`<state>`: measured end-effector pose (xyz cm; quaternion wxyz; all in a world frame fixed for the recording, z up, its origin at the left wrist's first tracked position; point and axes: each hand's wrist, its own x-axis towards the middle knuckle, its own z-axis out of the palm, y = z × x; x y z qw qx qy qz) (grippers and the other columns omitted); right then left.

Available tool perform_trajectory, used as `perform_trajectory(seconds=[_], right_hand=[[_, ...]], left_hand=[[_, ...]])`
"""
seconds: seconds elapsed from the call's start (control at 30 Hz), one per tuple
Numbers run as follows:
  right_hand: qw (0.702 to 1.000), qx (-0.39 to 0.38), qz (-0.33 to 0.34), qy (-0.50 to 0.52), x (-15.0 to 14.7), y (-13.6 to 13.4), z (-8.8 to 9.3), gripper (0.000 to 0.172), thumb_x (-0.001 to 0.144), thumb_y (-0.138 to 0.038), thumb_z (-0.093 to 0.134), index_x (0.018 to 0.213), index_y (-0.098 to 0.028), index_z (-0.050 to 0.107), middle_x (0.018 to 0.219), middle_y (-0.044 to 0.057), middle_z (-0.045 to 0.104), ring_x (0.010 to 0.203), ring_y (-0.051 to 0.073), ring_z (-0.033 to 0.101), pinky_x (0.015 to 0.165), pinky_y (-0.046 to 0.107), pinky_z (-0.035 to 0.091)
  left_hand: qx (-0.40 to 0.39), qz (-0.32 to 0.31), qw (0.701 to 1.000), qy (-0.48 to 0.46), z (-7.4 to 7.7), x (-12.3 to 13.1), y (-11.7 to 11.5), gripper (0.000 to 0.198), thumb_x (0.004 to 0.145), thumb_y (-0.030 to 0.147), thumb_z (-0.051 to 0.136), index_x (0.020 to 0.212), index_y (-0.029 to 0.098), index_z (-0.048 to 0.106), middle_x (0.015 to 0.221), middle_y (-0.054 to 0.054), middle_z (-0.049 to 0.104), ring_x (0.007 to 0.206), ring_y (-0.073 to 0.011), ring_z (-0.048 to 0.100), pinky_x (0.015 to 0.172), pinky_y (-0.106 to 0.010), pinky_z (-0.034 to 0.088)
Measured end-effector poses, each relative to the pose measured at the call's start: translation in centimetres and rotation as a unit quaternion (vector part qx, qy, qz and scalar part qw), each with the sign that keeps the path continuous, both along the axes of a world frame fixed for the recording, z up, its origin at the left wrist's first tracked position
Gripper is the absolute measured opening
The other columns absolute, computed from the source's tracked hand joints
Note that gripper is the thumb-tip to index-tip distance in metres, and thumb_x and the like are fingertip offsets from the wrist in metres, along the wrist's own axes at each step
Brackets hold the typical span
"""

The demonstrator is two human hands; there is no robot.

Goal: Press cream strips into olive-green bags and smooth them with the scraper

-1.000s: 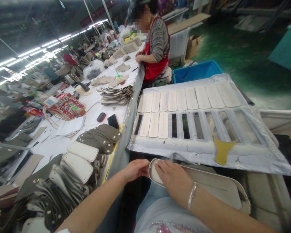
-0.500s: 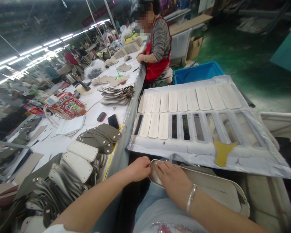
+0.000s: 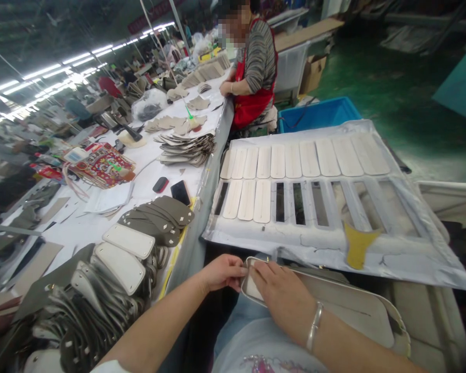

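A long cream leather-like bag piece [image 3: 345, 305] with rounded ends and a raised rim lies across my lap, slanting down to the right. My left hand [image 3: 226, 272] pinches the rim at its left end between thumb and fingers. Over that same end rests my right hand [image 3: 283, 291], its bent fingers gripping the piece from inside the rim; its thumb is hidden. A slit-like line runs along the middle of the panel. Beyond it, a white frame [image 3: 318, 238] with slots carries rows of cream oblong panels [image 3: 287, 161].
On the left table, grey-green pieces with cream panels [image 3: 120, 267] lie heaped near a phone [image 3: 180, 192] and a patterned bag [image 3: 101, 165]. A yellow piece [image 3: 360, 246] sits on the frame's near edge. A co-worker in a red apron [image 3: 252, 77] sits beyond, beside a blue bin [image 3: 322, 114].
My left hand's fingers have opened out slightly from a tighter curl at the rim. The bag piece and my right hand have shifted a little right and downward.
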<state>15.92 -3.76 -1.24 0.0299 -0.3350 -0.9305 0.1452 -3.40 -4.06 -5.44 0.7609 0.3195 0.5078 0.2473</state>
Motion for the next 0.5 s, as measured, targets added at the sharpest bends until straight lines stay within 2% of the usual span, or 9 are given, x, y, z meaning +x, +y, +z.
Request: perform_trajectory(seconds=[0.13,0.2,0.27,0.33,0.4,0.47,0.5], right_hand=[[0.999,-0.029,-0.006,0.022,-0.6,-0.1,0.7,0.042,0.078,-0.006,0.042,0.119,-0.011,0.051,0.113,0.013,0.056,0.098,0.028,0.053,0.080,0.046,0.046],[0.993,-0.096,-0.016,0.072,0.5,0.1,1.4,0.044,0.079,-0.006,0.040,0.122,-0.011,0.049,0.115,0.014,0.057,0.103,0.026,0.053,0.087,0.045,0.045],[0.966,-0.205,-0.061,0.145,3.3,0.6,2.0,0.044,0.085,-0.012,0.036,0.129,-0.014,0.041,0.114,0.012,0.059,0.102,0.021,0.056,0.089,0.039,0.046],[0.916,-0.294,-0.163,0.218,7.6,1.2,2.4,0.042,0.091,-0.028,0.032,0.132,-0.019,0.035,0.111,0.009,0.061,0.093,0.017,0.060,0.082,0.032,0.050],[0.871,-0.292,-0.304,0.253,12.6,1.3,2.7,0.038,0.089,-0.038,0.033,0.121,-0.020,0.044,0.104,0.009,0.062,0.087,0.017,0.062,0.072,0.029,0.053],[0.834,-0.283,-0.424,0.212,16.8,0.6,3.0,0.032,0.087,-0.041,0.035,0.100,-0.017,0.053,0.092,0.009,0.064,0.074,0.016,0.063,0.059,0.026,0.052],[0.819,-0.287,-0.464,0.175,18.3,0.0,3.2,0.031,0.087,-0.041,0.035,0.090,-0.017,0.053,0.086,0.008,0.064,0.067,0.014,0.062,0.054,0.023,0.050]], left_hand=[[0.025,-0.009,0.999,0.030,0.7,-0.2,0.4,0.043,0.060,0.037,0.075,0.063,0.017,0.037,0.048,0.007,0.050,0.040,-0.0077,0.052,0.043,-0.025,0.051],[0.045,-0.016,0.997,0.055,1.0,-0.3,0.3,0.042,0.062,0.040,0.073,0.067,0.018,0.038,0.050,0.008,0.051,0.041,-0.0077,0.052,0.043,-0.026,0.052],[0.061,-0.021,0.995,0.079,1.0,-0.1,-0.2,0.041,0.066,0.044,0.069,0.071,0.019,0.037,0.051,0.008,0.051,0.042,-0.0082,0.051,0.044,-0.027,0.052],[0.078,-0.027,0.991,0.108,1.1,0.4,-0.8,0.040,0.069,0.048,0.063,0.073,0.020,0.035,0.052,0.009,0.050,0.043,-0.0088,0.051,0.043,-0.027,0.051],[0.098,-0.037,0.985,0.139,1.2,0.9,-1.5,0.040,0.072,0.051,0.058,0.072,0.020,0.033,0.054,0.009,0.048,0.044,-0.0086,0.049,0.042,-0.025,0.049],[0.108,-0.059,0.978,0.169,1.3,1.0,-1.8,0.039,0.076,0.052,0.053,0.069,0.021,0.031,0.053,0.009,0.045,0.044,-0.0080,0.047,0.043,-0.022,0.046],[0.122,-0.064,0.972,0.188,1.3,1.0,-1.8,0.040,0.077,0.054,0.051,0.067,0.021,0.030,0.051,0.010,0.042,0.043,-0.0076,0.044,0.042,-0.021,0.043]])
